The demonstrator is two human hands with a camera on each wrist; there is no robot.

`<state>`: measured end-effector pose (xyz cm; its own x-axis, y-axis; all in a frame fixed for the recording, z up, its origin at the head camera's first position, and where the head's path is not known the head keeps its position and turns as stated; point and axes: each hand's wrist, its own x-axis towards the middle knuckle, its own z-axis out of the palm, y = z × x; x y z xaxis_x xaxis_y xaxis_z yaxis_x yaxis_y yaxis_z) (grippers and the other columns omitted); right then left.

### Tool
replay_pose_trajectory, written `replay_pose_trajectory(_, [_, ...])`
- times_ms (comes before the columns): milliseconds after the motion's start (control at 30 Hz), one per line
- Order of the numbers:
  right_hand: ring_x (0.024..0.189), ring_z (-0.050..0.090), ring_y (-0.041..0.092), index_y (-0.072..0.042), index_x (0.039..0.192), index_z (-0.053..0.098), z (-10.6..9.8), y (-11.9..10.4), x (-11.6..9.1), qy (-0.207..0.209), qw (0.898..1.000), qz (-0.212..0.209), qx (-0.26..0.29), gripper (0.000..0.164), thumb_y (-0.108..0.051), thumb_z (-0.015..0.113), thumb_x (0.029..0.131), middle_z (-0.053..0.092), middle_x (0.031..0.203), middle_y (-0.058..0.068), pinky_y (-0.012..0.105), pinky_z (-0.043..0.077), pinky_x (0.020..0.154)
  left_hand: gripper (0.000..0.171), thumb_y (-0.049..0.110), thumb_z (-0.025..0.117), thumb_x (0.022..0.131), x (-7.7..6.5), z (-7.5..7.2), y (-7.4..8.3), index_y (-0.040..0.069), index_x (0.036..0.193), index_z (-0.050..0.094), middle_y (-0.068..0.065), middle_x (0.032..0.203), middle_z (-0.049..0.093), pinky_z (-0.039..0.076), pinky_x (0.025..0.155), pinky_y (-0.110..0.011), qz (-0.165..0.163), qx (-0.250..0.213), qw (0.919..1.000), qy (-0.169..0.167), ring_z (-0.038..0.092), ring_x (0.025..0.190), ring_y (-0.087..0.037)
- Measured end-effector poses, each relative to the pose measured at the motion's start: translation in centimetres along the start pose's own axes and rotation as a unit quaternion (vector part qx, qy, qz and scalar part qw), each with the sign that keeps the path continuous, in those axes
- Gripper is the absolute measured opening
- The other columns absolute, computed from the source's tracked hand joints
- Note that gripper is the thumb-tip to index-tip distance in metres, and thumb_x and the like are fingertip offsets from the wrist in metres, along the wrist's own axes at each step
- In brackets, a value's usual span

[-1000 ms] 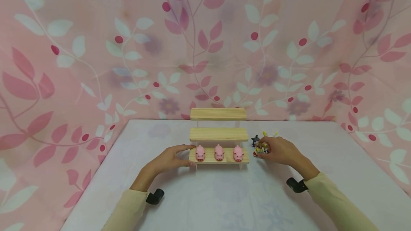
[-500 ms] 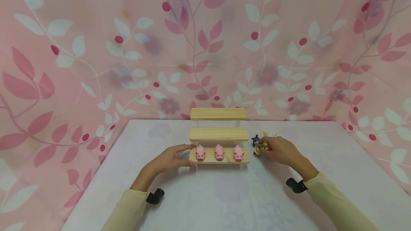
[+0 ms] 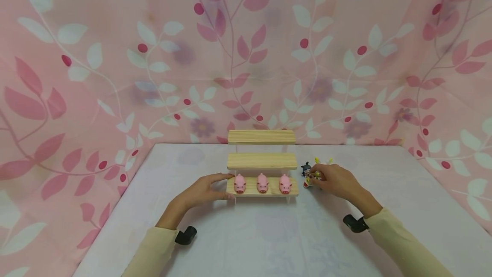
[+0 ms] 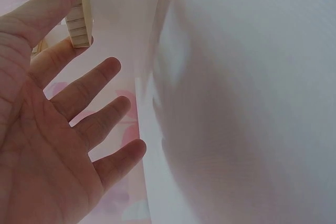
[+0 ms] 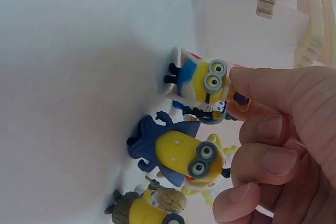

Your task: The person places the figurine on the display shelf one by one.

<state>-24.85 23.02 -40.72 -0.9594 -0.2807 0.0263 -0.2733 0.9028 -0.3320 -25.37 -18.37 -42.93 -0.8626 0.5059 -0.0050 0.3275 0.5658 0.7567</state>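
Three pink toy pigs (image 3: 262, 183) sit in a row on the lowest board of a three-tier wooden display stand (image 3: 262, 161). My left hand (image 3: 200, 190) holds the left end of that board (image 4: 80, 24) between thumb and index finger, the other fingers spread apart. To the right of the stand, my right hand (image 3: 338, 181) pinches the top of a Minion figure (image 5: 206, 81) in a white cape and blue outfit, between thumb and index finger. Close by stand a Minion in a dark blue cloak (image 5: 178, 153) and one with a brown skirt (image 5: 147, 211).
A dark-haired small figure (image 3: 306, 169) and yellow-tipped pieces (image 3: 317, 160) show behind the right hand, partly hidden. A white cloth (image 3: 265, 234) covers the table. Pink floral fabric (image 3: 246, 54) hangs behind it. Each wrist wears a black camera (image 3: 186, 235).
My right fingers have shifted slightly on the Minion figure, and its lower part has turned or moved a little. The left hand, the stand and the pigs stay in place.
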Motion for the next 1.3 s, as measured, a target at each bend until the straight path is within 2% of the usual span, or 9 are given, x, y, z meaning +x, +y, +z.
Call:
replay_pose_trajectory(400, [0.056, 0.045, 0.014, -0.009, 0.116, 0.068, -0.9, -0.5, -0.8, 0.017, 1.0, -0.009, 0.007, 0.031, -0.026, 0.073, 0.09, 0.051, 0.065, -0.004, 0.03, 0.035, 0.048, 0.065, 0.042, 0.082, 0.08, 0.0, 0.0, 0.0, 0.026, 0.139, 0.059, -0.006, 0.146, 0.049, 0.03, 0.11, -0.058, 0.002, 0.004, 1.0, 0.0, 0.037, 0.139, -0.032])
replay_pose_trajectory(700, [0.051, 0.044, 0.013, -0.011, 0.116, 0.067, -3.0, -2.1, -2.1, 0.04, 0.999, -0.015, 0.001, 0.033, -0.03, 0.073, 0.09, 0.048, 0.062, -0.005, 0.028, 0.034, 0.045, 0.066, 0.041, 0.082, 0.08, 0.0, 0.0, 0.1, 0.024, 0.139, 0.058, -0.007, 0.146, 0.049, 0.03, 0.11, -0.059, 0.003, 0.001, 1.0, -0.001, 0.037, 0.139, -0.033])
replay_pose_trajectory(900, [0.051, 0.042, 0.012, -0.013, 0.118, 0.067, -4.4, -3.4, -3.0, 0.066, 0.997, -0.039, 0.002, 0.035, -0.032, 0.074, 0.09, 0.046, 0.062, -0.006, 0.027, 0.034, 0.045, 0.065, 0.043, 0.081, 0.08, 0.0, 0.1, 0.0, 0.027, 0.139, 0.058, -0.006, 0.147, 0.048, 0.03, 0.11, -0.059, -0.002, 0.004, 1.0, -0.001, 0.036, 0.14, -0.033])
replay_pose_trajectory(1100, [0.048, 0.038, 0.009, -0.017, 0.113, 0.068, -5.0, -5.1, -3.3, 0.095, 0.992, -0.082, 0.006, 0.027, -0.029, 0.075, 0.089, 0.044, 0.059, -0.009, 0.025, 0.03, 0.044, 0.065, 0.043, 0.081, 0.081, -0.1, 0.0, 0.0, 0.027, 0.139, 0.058, -0.006, 0.147, 0.048, 0.029, 0.11, -0.059, 0.0, -0.002, 1.0, -0.001, 0.035, 0.14, -0.033])
replay_pose_trajectory(1300, [0.047, 0.037, 0.007, -0.018, 0.111, 0.068, -5.2, -6.4, -3.1, 0.101, 0.99, -0.1, 0.003, 0.026, -0.029, 0.075, 0.089, 0.042, 0.058, -0.011, 0.024, 0.03, 0.044, 0.064, 0.043, 0.081, 0.081, -0.1, 0.0, 0.0, 0.026, 0.139, 0.059, -0.007, 0.147, 0.049, 0.03, 0.11, -0.059, 0.004, -0.004, 1.0, -0.002, 0.036, 0.14, -0.033])
